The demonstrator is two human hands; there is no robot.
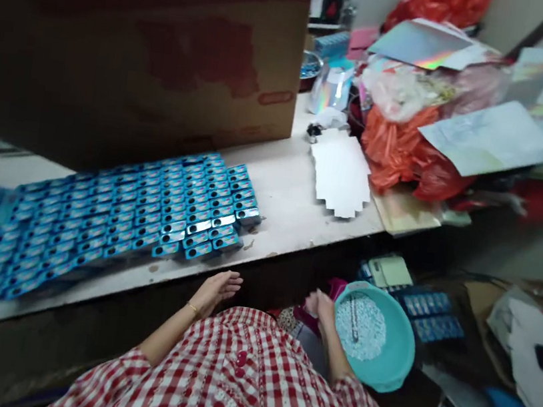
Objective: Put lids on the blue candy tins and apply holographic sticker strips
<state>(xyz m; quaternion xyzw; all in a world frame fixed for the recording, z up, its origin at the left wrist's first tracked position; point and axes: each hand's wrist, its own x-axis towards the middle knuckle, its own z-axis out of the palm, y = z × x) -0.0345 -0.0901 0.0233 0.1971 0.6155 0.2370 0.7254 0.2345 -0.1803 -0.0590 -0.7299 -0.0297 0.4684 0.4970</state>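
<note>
Blue packs (121,216) lie in rows on the bench (283,192); handle them lightly. Left hand (215,291): open, apparently empty; right hand (322,306): blurred, grip cannot be told.

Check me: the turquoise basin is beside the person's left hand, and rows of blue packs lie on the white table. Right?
Not quite: in the head view, the turquoise basin is beside the person's right hand. Rows of blue packs do lie on the white table.

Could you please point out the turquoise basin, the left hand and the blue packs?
Turquoise basin (399,343): head view, bare inner wall.
Left hand (213,292): head view, its middle.
Blue packs (125,212): head view, middle of the rows.
</note>
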